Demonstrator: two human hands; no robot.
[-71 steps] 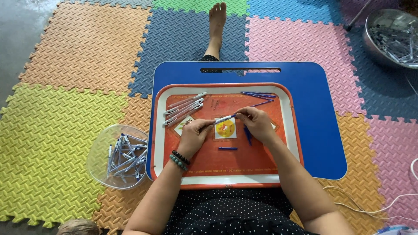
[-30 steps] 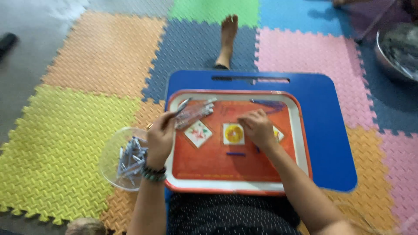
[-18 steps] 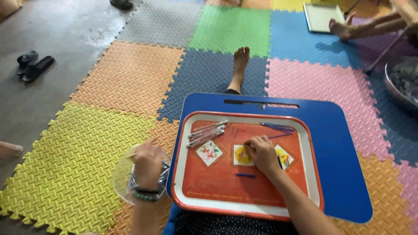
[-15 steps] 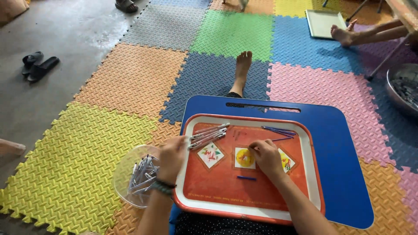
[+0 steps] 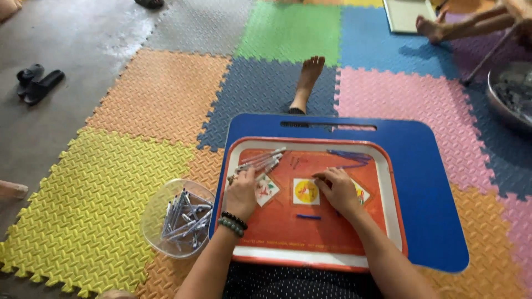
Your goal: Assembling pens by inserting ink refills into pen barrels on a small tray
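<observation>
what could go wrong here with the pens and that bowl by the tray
The loose pile of pens lies near the tray's raised rim, where the left hand could push some over the edge. The clear bowl of finished pens sits on the foam mat beside the left forearm, so a sweep might tip it.

Our bare forearms, two beaded bracelets (image 5: 233,222) on our left wrist, dark dotted garment (image 5: 293,282) over our lap, bare foot (image 5: 308,77)

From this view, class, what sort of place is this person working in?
Probably a floor workspace in a home or small workshop: coloured foam mats over bare concrete, a lap tray across the legs, and sandals left beside the mats.
</observation>
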